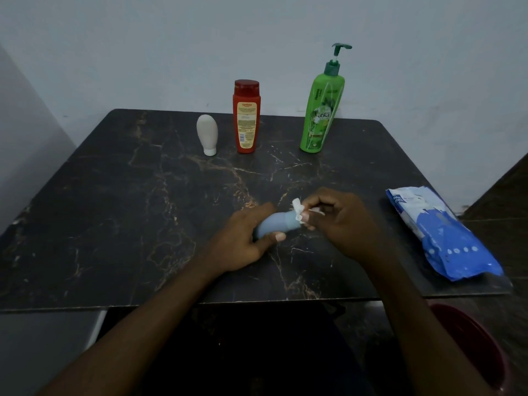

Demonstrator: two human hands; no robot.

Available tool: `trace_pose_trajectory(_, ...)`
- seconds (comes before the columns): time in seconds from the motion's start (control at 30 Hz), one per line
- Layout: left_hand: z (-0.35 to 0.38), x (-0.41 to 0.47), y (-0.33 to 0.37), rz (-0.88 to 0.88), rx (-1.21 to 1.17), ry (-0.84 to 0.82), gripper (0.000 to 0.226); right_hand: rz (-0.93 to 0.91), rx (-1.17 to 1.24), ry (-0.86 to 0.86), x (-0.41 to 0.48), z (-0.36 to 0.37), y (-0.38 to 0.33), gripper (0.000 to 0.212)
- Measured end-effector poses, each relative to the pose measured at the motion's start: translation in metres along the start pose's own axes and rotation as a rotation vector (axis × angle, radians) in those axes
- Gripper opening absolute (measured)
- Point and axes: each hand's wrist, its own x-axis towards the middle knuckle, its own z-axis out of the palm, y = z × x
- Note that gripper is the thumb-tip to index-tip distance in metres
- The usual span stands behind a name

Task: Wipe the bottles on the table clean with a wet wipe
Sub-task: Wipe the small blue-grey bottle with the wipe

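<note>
My left hand [243,241] grips a small pale blue bottle [275,222], held on its side just above the dark marble table [120,212]. My right hand [340,221] pinches a crumpled white wet wipe [297,208] against the bottle's narrow end. Three more bottles stand at the back of the table. One is a small white bottle [207,133] standing on its cap, one a red bottle [246,117] with a yellow label, one a tall green pump bottle [323,110].
A blue and white pack of wet wipes [440,232] lies near the table's right edge. A dark red bin [474,347] sits on the floor at the lower right. A pale wall rises right behind the table.
</note>
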Motion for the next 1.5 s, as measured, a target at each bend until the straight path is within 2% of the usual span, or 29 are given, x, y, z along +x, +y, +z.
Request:
trace_pose_trajectory(0.13,-0.001,-0.001,0.001,-0.001,-0.013,0.003,0.022,-0.037,-0.057,0.025,0.002,0.007,0.007,0.012)
trace_pose_trajectory(0.2,-0.001,-0.001,0.002,0.004,-0.015,0.000,0.021,0.008,-0.057,0.035,-0.005,0.009,0.010,0.011)
trace_pose_trajectory(0.43,0.001,0.000,-0.001,-0.007,0.016,0.015,0.026,0.236,0.227,0.047,-0.026,0.008,0.006,0.007)
trace_pose_trajectory(0.67,-0.012,0.007,-0.001,-0.149,0.010,-0.085,0.040,0.439,0.444,0.225,-0.020,0.010,0.016,0.008)
trace_pose_trajectory(0.77,-0.027,0.021,0.001,-0.187,0.063,-0.118,0.034,0.476,0.535,0.273,-0.012,0.009,0.019,0.008)
trace_pose_trajectory(1.03,-0.065,0.095,0.005,-0.195,0.173,0.000,0.029,0.531,0.671,0.367,0.038,0.010,0.036,0.008)
trace_pose_trajectory(1.2,-0.075,0.150,0.001,-0.141,0.310,0.010,0.022,0.523,0.614,0.406,0.071,0.009,0.058,0.011)
trace_pose_trajectory(1.5,-0.081,0.243,-0.018,-0.057,0.601,-0.091,0.020,0.456,0.231,0.434,0.107,0.001,0.108,0.005)
